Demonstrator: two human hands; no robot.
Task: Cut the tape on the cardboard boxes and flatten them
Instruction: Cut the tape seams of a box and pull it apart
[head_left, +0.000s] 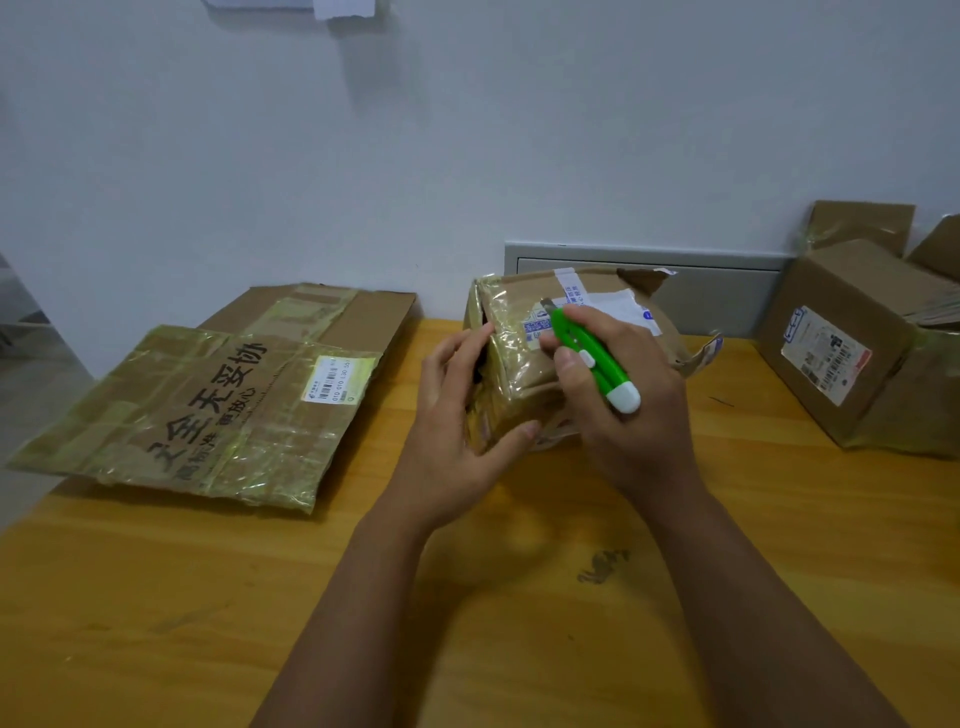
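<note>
The wooden table (208, 597) spreads out in front of me, pushed against a white wall (467, 130). At its far left lie the flattened boxes (208, 410), two sheets overlapping, the upper one glossy with tape and printed with large black characters, its long side running from near left toward far right. At the far right stands a still-assembled box (852, 358) with a shipping label on the side facing me, and more cardboard behind it. Between them, near the middle of the table's far edge, sits the small box (524, 358) I am working on, wrapped in shiny clear tape, tilted with one corner toward me, its torn top flap sticking up at the back right. My left hand (457, 431) is clamped on its near left corner, the fingers over the left face and the thumb pressing the front. My right hand (628, 410) rests on top of the box's right half, closed around the green utility knife (592, 358). The knife's long axis runs from its white end cap, near and right, up to its tip, far and left; the tip points at the taped top by the blue-printed label and appears to touch it.
</note>
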